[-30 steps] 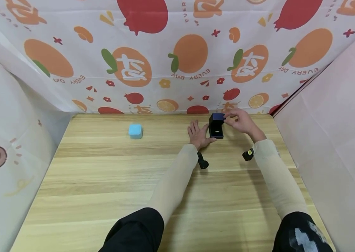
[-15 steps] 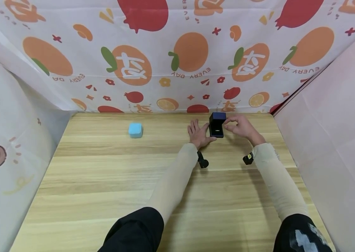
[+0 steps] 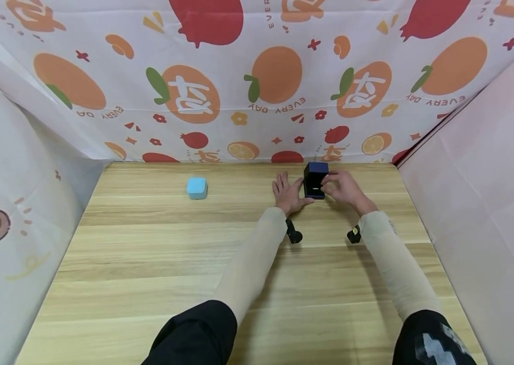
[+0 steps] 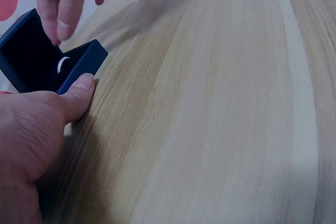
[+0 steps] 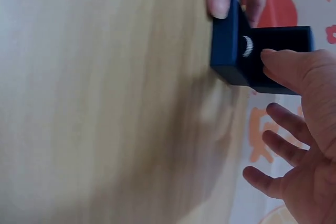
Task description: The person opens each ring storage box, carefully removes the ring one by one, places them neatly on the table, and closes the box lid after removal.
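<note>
A small dark blue ring box (image 3: 318,168) stands with its lid raised near the table's far edge. A silvery, sparkling ring (image 5: 247,46) sits in its dark insert, also visible as a ring (image 4: 63,64) in the left wrist view. My left hand (image 3: 288,196) lies at the box's left side with fingers spread, its thumb pressing the front of the base. Over the box's right side reaches my right hand (image 3: 345,191); its thumb and forefinger point into the box close to the ring, apart from it. The other right fingers are spread.
A light blue cube (image 3: 196,188) with rounded edges stands on the wooden table (image 3: 170,263), left of the hands. A fruit-printed white cloth (image 3: 225,66) hangs just behind the box. Pale cloths flank the table on both sides.
My right hand has come off the lid's right side and moved down and left, bringing its thumb and forefinger into the box. The left hand and box have stayed in place.
</note>
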A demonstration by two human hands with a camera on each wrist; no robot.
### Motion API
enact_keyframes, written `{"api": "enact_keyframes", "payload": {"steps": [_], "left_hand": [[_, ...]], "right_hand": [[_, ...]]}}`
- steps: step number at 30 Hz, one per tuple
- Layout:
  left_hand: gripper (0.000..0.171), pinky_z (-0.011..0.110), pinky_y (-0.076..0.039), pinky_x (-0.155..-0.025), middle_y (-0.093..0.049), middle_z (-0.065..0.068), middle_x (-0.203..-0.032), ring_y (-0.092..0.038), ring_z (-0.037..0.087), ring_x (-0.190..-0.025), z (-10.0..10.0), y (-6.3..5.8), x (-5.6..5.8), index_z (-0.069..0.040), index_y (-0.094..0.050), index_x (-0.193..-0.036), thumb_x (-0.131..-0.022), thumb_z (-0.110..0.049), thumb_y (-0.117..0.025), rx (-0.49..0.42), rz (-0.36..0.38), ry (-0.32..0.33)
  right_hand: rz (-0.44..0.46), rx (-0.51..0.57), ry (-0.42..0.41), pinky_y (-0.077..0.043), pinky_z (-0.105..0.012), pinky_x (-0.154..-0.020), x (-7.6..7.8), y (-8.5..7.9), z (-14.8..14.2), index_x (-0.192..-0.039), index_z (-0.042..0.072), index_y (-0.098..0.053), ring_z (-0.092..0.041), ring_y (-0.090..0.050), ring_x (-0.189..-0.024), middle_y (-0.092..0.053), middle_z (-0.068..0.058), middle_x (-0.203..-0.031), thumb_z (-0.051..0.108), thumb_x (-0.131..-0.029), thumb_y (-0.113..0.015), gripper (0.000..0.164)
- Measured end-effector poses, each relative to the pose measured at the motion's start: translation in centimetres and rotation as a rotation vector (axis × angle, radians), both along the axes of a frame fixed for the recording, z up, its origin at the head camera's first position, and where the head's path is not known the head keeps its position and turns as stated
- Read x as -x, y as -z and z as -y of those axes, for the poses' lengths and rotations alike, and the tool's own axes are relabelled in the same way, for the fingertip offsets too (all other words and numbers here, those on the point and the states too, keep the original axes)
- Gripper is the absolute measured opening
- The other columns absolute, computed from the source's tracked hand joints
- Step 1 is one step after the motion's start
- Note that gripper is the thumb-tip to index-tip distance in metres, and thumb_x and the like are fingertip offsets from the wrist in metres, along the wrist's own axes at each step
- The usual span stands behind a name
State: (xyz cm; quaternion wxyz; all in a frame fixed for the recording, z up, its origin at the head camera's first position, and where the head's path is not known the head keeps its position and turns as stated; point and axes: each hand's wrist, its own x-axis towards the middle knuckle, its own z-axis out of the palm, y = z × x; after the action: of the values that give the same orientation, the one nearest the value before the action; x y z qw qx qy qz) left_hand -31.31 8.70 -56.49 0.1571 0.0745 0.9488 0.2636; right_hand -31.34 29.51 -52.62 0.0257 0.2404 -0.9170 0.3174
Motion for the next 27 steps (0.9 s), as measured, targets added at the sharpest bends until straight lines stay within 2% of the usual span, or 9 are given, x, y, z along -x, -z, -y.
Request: {"api": "enact_keyframes", "payload": {"steps": [6, 13, 20, 27], "left_hand": [[0.085, 0.058, 0.005, -0.128, 0.007, 0.014, -0.172, 0.016, 0.035, -0.159, 0.1, -0.1, -0.1, -0.034, -0.031, -0.16, -0.089, -0.062, -0.068, 0.001, 0.003, 0.001], [0.084, 0.056, 0.005, -0.128, 0.007, 0.013, -0.172, 0.016, 0.034, -0.159, 0.1, -0.2, -0.1, -0.035, -0.03, -0.16, -0.089, -0.064, -0.066, 0.018, 0.011, 0.002], [0.085, 0.057, 0.006, -0.128, 0.006, 0.014, -0.172, 0.015, 0.036, -0.159, 0.3, -0.3, -0.4, -0.033, -0.03, -0.16, -0.089, -0.064, -0.065, 0.002, -0.002, 0.01], [0.083, 0.056, 0.006, -0.128, 0.006, 0.014, -0.172, 0.016, 0.035, -0.16, 0.3, -0.7, -0.7, -0.032, -0.031, -0.16, -0.09, -0.061, -0.066, -0.008, -0.011, -0.001]], "right_hand": [[0.015, -0.042, 0.036, -0.045, -0.062, -0.106, 0.0, 0.7, 0.5, -0.103, -0.005, -0.076, -0.05, -0.059, -0.12, -0.069, -0.03, -0.115, 0.003, -0.089, -0.073, 0.016], [-0.06, -0.065, 0.025, -0.048, -0.06, -0.101, -0.1, 1.2, 0.8, -0.098, -0.001, -0.078, -0.047, -0.062, -0.111, -0.07, -0.028, -0.111, 0.007, -0.089, -0.076, 0.013], [-0.081, -0.071, 0.032, -0.048, -0.059, -0.101, -0.1, 1.6, 1.0, -0.096, -0.001, -0.078, -0.046, -0.063, -0.112, -0.07, -0.028, -0.113, 0.008, -0.088, -0.077, 0.012], [-0.119, -0.076, 0.042, -0.042, -0.061, -0.107, 0.0, 1.5, 1.2, -0.091, 0.001, -0.08, -0.047, -0.06, -0.117, -0.069, -0.029, -0.12, 0.009, -0.087, -0.079, 0.009]]}}
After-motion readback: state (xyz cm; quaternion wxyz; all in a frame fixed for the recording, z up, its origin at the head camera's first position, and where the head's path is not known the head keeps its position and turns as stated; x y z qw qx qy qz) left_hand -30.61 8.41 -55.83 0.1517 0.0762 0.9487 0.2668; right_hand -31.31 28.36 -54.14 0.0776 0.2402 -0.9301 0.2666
